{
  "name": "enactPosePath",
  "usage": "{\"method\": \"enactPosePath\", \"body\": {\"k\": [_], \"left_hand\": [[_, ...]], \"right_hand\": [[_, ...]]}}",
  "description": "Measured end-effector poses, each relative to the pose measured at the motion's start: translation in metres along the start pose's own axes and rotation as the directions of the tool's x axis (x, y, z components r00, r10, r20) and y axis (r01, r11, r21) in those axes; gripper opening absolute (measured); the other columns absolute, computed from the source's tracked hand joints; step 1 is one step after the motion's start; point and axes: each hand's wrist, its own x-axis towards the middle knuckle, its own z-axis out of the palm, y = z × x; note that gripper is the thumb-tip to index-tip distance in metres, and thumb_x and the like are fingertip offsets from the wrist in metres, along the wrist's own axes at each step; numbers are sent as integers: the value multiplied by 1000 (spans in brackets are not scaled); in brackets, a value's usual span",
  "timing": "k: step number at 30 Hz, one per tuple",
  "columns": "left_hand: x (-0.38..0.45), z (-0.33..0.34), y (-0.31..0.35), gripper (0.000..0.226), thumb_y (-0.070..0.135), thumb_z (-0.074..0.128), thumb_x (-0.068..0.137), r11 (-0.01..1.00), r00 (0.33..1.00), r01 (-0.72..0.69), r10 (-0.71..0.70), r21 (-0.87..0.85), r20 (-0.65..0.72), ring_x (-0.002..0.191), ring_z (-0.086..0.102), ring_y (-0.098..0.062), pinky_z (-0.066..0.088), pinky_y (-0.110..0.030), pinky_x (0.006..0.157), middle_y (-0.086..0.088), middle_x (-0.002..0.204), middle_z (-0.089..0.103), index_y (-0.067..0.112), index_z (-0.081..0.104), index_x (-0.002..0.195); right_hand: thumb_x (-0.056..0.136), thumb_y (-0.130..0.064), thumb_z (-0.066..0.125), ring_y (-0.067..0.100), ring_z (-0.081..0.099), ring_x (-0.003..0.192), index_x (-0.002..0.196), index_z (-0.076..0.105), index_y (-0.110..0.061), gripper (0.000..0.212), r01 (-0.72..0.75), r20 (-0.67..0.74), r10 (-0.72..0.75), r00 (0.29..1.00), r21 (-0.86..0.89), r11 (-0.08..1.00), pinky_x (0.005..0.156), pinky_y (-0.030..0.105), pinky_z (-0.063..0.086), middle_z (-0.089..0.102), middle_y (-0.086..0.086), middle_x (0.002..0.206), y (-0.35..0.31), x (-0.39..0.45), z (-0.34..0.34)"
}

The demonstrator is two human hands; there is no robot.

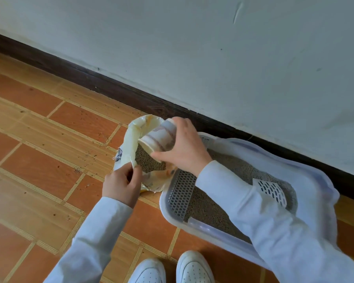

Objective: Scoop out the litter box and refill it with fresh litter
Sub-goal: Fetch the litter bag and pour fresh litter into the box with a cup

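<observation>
A white litter box (202,226) with a grey inner tray lies on the floor against the wall, holding brown-grey litter (211,213). A white slotted scoop (271,190) rests in it at the right. Left of the box stands an open cream litter bag (134,135) with grey-brown granules (146,160) showing inside. My right hand (184,146) grips a paper cup (157,137), tilted with its mouth down-left into the bag's opening. My left hand (122,183) pinches the bag's near edge and holds it open.
A grey perforated step (181,190) lines the box's left end. A dark baseboard (110,86) runs along the white wall behind. Orange floor tiles (39,180) carry scattered litter grains. My two white shoes (172,268) stand just in front of the box.
</observation>
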Motion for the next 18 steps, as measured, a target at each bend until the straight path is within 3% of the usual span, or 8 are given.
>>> {"method": "enactPosePath", "body": {"k": [4,7,9,11,13,14,16,18], "left_hand": [[2,-5,-6,44,36,37,80,999,998,52,-52,-2,-23,41,34,-23,25,-27,45,-19,45,43,0,60,67],[5,-4,-10,47,41,36,79,999,999,37,-36,31,-29,39,32,-22,25,-27,44,-13,42,39,2,55,62],[5,-1,-12,51,46,33,77,999,1000,19,-19,28,-21,38,30,-22,25,-28,43,-14,41,39,3,52,58],[6,1,-13,50,47,32,77,999,1000,-24,24,34,5,37,27,-21,24,-27,43,-8,39,34,4,48,56],[7,2,-13,47,45,33,77,997,998,-57,56,46,24,36,26,-20,22,-24,42,-1,38,29,6,44,54],[7,2,-13,46,45,33,76,997,998,-62,60,53,31,36,27,-20,22,-23,42,1,38,28,7,44,54],[4,5,-15,45,46,33,76,996,997,-62,59,65,49,37,30,-21,22,-23,43,2,38,30,8,45,54],[1,8,-17,46,46,33,76,996,996,-60,56,61,66,37,31,-23,25,-23,43,-1,38,33,8,45,55]], "right_hand": [[62,-43,83,21,44,110,132,36,-5,93,193,-41,-215,976,-297,935,97,31,39,44,8,122,-5,12,27],[62,-37,86,25,49,109,135,37,-1,95,315,67,-329,942,-516,797,96,36,43,47,11,120,0,16,49],[62,-33,87,24,51,106,132,40,-1,90,332,113,-324,939,-532,779,91,35,46,49,11,118,4,21,63],[67,-22,82,22,55,97,126,49,-2,71,316,100,-318,943,-571,758,83,31,49,55,9,110,5,24,74],[79,-9,60,19,59,88,118,58,-4,40,319,70,-354,933,-615,721,75,27,49,60,7,101,6,26,84],[82,-6,47,19,60,86,117,60,-5,38,324,77,-350,934,-602,730,73,27,48,61,6,99,6,25,85],[83,-4,36,20,59,92,122,56,-4,44,321,130,-306,943,-594,737,78,28,48,59,8,104,6,22,85],[88,-3,43,25,53,108,131,43,-1,44,342,229,-256,939,-553,759,92,33,44,52,13,119,7,20,84]]}}
